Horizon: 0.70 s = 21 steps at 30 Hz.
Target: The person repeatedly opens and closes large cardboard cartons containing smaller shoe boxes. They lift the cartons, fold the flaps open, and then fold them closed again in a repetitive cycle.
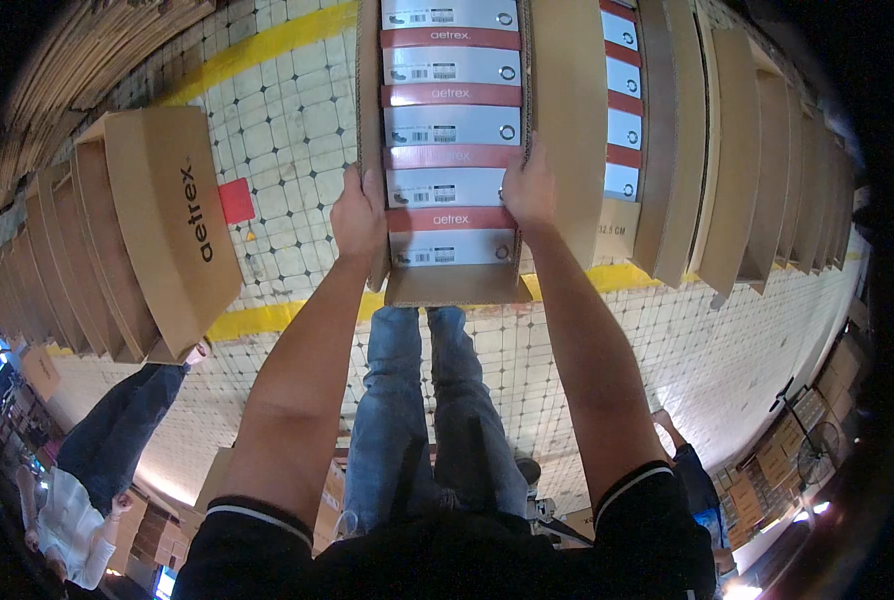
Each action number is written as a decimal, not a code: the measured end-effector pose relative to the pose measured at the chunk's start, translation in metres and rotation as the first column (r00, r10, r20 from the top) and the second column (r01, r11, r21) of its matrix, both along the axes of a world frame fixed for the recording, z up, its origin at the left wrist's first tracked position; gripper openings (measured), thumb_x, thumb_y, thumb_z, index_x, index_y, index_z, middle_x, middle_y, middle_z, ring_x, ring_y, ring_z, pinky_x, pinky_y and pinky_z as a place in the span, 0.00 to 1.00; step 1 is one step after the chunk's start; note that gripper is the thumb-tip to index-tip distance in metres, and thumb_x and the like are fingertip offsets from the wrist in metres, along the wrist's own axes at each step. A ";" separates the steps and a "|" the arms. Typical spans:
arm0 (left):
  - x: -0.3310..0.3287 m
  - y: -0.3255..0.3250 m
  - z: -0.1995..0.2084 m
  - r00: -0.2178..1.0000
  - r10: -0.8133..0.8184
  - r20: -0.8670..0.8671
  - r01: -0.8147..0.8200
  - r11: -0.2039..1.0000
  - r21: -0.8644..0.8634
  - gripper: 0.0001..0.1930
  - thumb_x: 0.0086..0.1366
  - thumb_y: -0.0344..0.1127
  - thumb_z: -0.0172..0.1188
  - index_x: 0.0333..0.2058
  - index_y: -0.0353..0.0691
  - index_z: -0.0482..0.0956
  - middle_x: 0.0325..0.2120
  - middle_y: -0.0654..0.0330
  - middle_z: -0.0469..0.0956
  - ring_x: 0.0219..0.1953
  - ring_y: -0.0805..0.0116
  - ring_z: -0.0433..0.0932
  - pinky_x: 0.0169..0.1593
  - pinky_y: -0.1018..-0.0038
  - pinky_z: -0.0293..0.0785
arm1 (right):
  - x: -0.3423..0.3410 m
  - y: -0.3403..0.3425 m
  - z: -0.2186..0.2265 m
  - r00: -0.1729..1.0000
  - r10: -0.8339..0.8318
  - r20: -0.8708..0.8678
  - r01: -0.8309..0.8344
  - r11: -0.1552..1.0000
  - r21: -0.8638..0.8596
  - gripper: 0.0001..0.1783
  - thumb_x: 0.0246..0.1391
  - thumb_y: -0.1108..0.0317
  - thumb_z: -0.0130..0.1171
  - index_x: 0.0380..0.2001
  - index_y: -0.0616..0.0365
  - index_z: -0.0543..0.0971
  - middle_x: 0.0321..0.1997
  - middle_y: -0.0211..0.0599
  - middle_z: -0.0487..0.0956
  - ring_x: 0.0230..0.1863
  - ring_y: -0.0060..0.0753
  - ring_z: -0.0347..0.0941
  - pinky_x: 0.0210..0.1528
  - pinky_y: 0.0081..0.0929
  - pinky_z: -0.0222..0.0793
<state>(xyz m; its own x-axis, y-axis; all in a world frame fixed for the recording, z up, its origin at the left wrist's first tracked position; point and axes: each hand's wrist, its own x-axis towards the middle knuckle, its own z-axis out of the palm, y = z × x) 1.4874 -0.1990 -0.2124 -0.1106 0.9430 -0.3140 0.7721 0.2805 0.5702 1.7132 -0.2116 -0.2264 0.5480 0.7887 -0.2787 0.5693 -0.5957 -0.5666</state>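
Note:
An open cardboard carton stands in front of my legs, holding a row of white shoe boxes with red lid bands and printed labels. My left hand is closed round the carton's left wall, its thumb over the top edge. On the opposite side, my right hand grips the right wall, with some fingers hidden behind the cardboard. Both forearms stretch straight forward, and the carton's near flap hangs toward my jeans.
Right of me, another open carton shows similar shoe boxes, with more cartons beyond. Open cartons line the left, near a red square on the tiled floor. Yellow tape crosses the tiles. One person is at lower left, another at lower right.

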 end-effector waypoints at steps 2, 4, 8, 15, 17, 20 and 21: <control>-0.001 0.000 0.000 1.000 0.002 -0.008 -0.002 1.000 -0.017 0.18 0.72 0.45 0.44 0.53 0.40 0.68 0.30 0.36 0.79 0.34 0.33 0.78 0.37 0.47 0.72 | 0.004 0.015 -0.001 0.987 -0.117 -0.107 0.100 0.984 -0.146 0.27 0.63 0.55 0.47 0.61 0.55 0.66 0.50 0.62 0.76 0.50 0.66 0.73 0.51 0.54 0.69; -0.001 0.001 -0.001 1.000 0.006 -0.014 -0.006 1.000 -0.028 0.19 0.72 0.46 0.44 0.53 0.40 0.68 0.30 0.36 0.79 0.34 0.33 0.78 0.37 0.48 0.72 | 0.010 0.017 0.000 0.999 -0.049 0.002 0.048 0.984 -0.170 0.26 0.63 0.53 0.46 0.58 0.56 0.69 0.45 0.60 0.79 0.47 0.65 0.75 0.51 0.54 0.69; -0.002 0.000 -0.001 0.999 0.031 0.023 -0.030 1.000 -0.009 0.19 0.72 0.47 0.45 0.54 0.41 0.68 0.30 0.36 0.78 0.34 0.33 0.77 0.37 0.48 0.72 | 0.032 0.010 0.000 0.995 0.056 0.082 -0.030 0.958 -0.286 0.27 0.62 0.49 0.45 0.51 0.59 0.75 0.39 0.61 0.80 0.44 0.66 0.76 0.50 0.54 0.70; -0.002 0.001 0.000 0.999 0.047 0.022 -0.046 0.998 -0.031 0.19 0.72 0.47 0.45 0.53 0.40 0.69 0.29 0.35 0.78 0.34 0.34 0.78 0.37 0.48 0.72 | 0.061 0.005 -0.010 0.999 0.021 0.032 -0.016 0.987 -0.160 0.30 0.57 0.45 0.54 0.45 0.65 0.79 0.38 0.64 0.80 0.45 0.64 0.77 0.49 0.51 0.71; -0.003 0.001 -0.001 0.998 0.060 0.037 -0.057 0.995 -0.084 0.19 0.72 0.47 0.45 0.53 0.40 0.70 0.29 0.35 0.78 0.35 0.34 0.78 0.37 0.48 0.72 | 0.060 0.003 -0.013 0.997 0.019 0.081 -0.003 0.981 -0.195 0.29 0.57 0.46 0.54 0.46 0.63 0.78 0.39 0.64 0.80 0.45 0.64 0.77 0.49 0.50 0.71; -0.004 0.002 -0.004 0.997 0.067 0.045 -0.062 0.993 -0.104 0.20 0.72 0.47 0.45 0.53 0.39 0.70 0.30 0.34 0.78 0.35 0.34 0.78 0.37 0.48 0.72 | 0.059 0.000 -0.016 0.999 -0.003 0.041 0.010 0.983 -0.184 0.29 0.58 0.44 0.51 0.45 0.62 0.79 0.39 0.61 0.80 0.45 0.66 0.76 0.51 0.53 0.69; -0.005 0.001 -0.005 0.996 0.070 0.056 -0.065 0.993 -0.099 0.20 0.72 0.47 0.45 0.53 0.39 0.70 0.30 0.34 0.78 0.35 0.34 0.78 0.37 0.48 0.73 | 0.059 -0.001 -0.017 0.999 -0.002 0.038 0.008 0.985 -0.169 0.29 0.58 0.44 0.51 0.45 0.62 0.79 0.39 0.61 0.80 0.44 0.66 0.76 0.50 0.53 0.70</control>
